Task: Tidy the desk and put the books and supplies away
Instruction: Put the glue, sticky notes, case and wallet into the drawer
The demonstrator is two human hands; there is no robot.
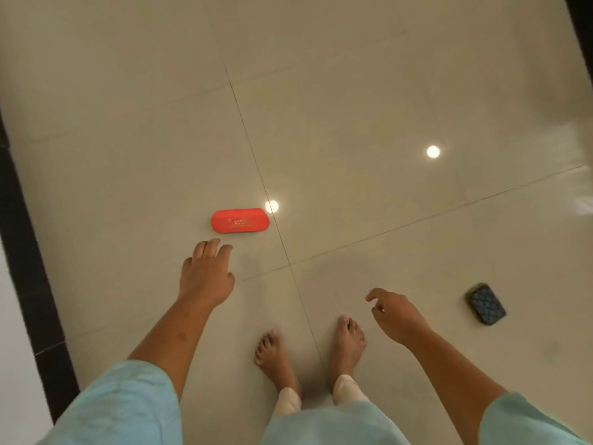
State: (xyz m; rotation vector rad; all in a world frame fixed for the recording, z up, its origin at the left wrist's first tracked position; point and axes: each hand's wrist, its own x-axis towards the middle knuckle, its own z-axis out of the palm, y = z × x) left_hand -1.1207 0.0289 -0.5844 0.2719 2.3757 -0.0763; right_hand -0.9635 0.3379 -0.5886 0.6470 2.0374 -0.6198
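Stood barefoot on floor [353,91] | saw red case [240,220] flat there, just past left hand [205,277] — not touching | had left hand loose, empty | had right hand [394,313] softly curled, empty | saw dark pouch [485,304] farther right

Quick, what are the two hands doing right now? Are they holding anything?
Left hand: open and empty, fingers stretched toward the red case on the floor, not touching it.
Right hand: open, fingers loosely curled, holding nothing.
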